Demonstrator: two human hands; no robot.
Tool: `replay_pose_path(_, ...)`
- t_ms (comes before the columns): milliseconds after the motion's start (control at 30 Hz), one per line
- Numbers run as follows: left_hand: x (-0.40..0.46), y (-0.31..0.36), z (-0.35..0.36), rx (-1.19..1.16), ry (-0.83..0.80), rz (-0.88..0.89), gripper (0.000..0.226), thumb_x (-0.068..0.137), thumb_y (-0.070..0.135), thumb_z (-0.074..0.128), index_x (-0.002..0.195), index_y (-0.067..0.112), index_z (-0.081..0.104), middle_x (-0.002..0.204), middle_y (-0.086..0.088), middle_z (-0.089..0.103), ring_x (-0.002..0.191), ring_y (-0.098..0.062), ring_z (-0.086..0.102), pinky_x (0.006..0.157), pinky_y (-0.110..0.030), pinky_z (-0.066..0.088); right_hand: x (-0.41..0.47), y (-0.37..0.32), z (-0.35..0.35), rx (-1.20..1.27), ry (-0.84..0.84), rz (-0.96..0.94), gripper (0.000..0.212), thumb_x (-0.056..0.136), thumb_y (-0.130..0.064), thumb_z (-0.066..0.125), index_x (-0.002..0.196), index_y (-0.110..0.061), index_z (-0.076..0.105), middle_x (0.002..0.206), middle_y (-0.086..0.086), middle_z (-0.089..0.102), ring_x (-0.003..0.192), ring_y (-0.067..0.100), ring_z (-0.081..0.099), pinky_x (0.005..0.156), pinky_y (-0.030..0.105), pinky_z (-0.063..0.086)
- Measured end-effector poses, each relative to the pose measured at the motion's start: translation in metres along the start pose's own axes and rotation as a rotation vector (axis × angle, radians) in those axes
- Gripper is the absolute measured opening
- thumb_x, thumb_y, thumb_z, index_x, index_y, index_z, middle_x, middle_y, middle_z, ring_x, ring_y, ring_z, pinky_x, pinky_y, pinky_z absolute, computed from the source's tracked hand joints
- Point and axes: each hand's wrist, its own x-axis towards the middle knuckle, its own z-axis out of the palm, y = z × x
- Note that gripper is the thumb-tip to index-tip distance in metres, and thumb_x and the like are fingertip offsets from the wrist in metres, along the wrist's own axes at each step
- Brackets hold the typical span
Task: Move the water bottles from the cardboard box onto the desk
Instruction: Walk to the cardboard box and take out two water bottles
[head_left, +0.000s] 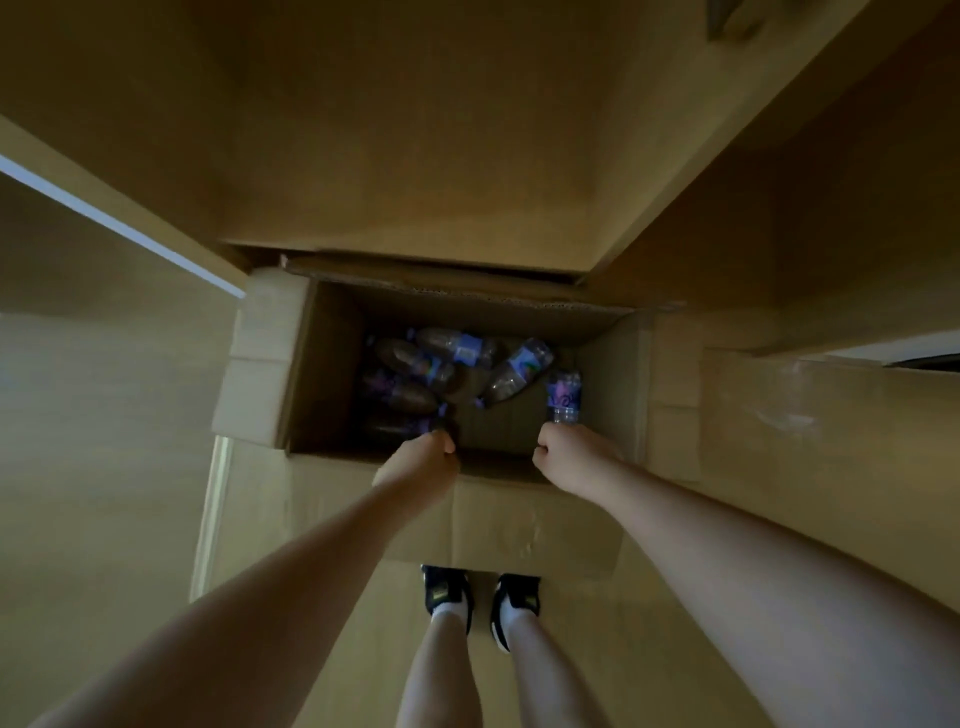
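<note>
An open cardboard box (322, 374) stands on the floor below me, flaps spread out. Several clear water bottles with purple-blue labels (467, 353) lie jumbled on its bottom, mostly on the left and middle. My right hand (563, 457) grips the neck end of one bottle (563, 397), which hangs upright by the box's right inner wall. My left hand (423, 457) is over the near edge, its fingers curled round the end of a dark bottle (400, 426) lying at the near left. The wooden desk (415, 130) rises just behind the box.
A desk side panel (779, 208) runs along the right. The box's near flap (519, 525) lies flat toward my feet (480, 597). Wooden floor (104, 441) spreads to the left, with a pale strip (119, 223) along the desk's left edge.
</note>
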Motion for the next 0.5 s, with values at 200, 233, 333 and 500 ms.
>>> replay_pose_path(200,0.109,-0.017,0.047,0.071,-0.001,0.015,0.029,0.093,0.013,0.045,0.115,0.011,0.063,0.117,-0.015,0.064,0.107,-0.031,0.059,0.083,-0.027,0.043,0.102,0.045,0.051,0.004,-0.09,0.008,0.024,0.099,-0.029,0.045,0.109,-0.013,0.059,0.104,0.007,0.06,0.095,0.025,0.059,0.082,0.035,0.049)
replay_pose_path(233,0.125,-0.019,0.052,0.089,-0.014,0.019,0.027,0.093,0.012,0.044,0.112,0.009,0.065,0.114,-0.015,0.064,0.106,-0.032,0.06,0.08,-0.027,0.042,0.118,0.051,0.058,-0.003,-0.097,0.015,0.024,0.099,-0.029,0.045,0.111,-0.013,0.059,0.107,0.008,0.059,0.098,0.025,0.059,0.083,0.036,0.049)
replay_pose_path(333,0.175,-0.024,0.066,0.089,-0.039,-0.003,0.026,0.096,0.011,0.042,0.106,0.003,0.065,0.109,-0.02,0.064,0.1,-0.035,0.06,0.074,-0.03,0.042,0.168,0.063,0.073,-0.054,-0.111,0.025,0.025,0.099,-0.028,0.047,0.114,-0.012,0.057,0.112,0.011,0.058,0.1,0.027,0.058,0.083,0.034,0.046)
replay_pose_path(500,0.246,-0.037,0.09,0.036,-0.058,-0.028,0.023,0.098,0.013,0.041,0.099,0.008,0.064,0.109,-0.016,0.064,0.095,-0.028,0.062,0.074,-0.031,0.046,0.254,0.062,0.089,-0.125,-0.08,-0.026,0.029,0.096,-0.027,0.051,0.121,-0.013,0.056,0.125,0.011,0.055,0.114,0.031,0.054,0.095,0.038,0.045)
